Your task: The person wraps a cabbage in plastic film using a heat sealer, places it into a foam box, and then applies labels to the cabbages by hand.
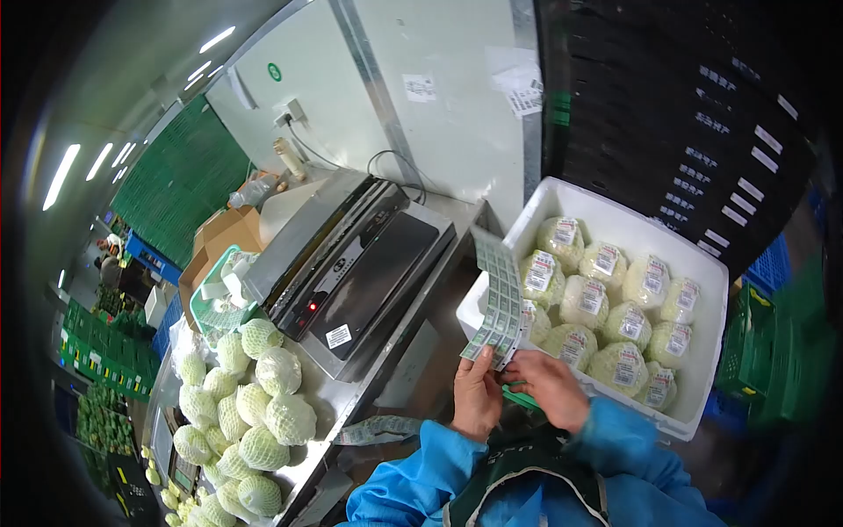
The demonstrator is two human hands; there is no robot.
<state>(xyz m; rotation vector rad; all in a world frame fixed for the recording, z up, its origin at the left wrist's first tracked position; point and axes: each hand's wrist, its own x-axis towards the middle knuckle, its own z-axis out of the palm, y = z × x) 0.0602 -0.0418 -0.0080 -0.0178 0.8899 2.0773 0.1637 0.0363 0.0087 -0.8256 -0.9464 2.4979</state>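
My left hand (477, 395) is closed on the lower end of a long sheet of small green-and-white labels (499, 294), its thumb on the front. The sheet stands up and curves away from me. My right hand (549, 386) is at the sheet's lower right corner, fingers bent and drawn together there; the fingertips are partly hidden. Just beyond my hands is a white foam box (702, 378) holding rows of pale round produce (584, 301) in foam nets, with white printed labels on top.
A wrapping machine (360, 281) with a red light sits on the metal counter to the left. Netted pale produce (263, 448) is piled in front of it. A green basket (219, 303) and a cardboard box (215, 241) stand behind. Dark stacked crates (632, 114) rise beyond the foam box.
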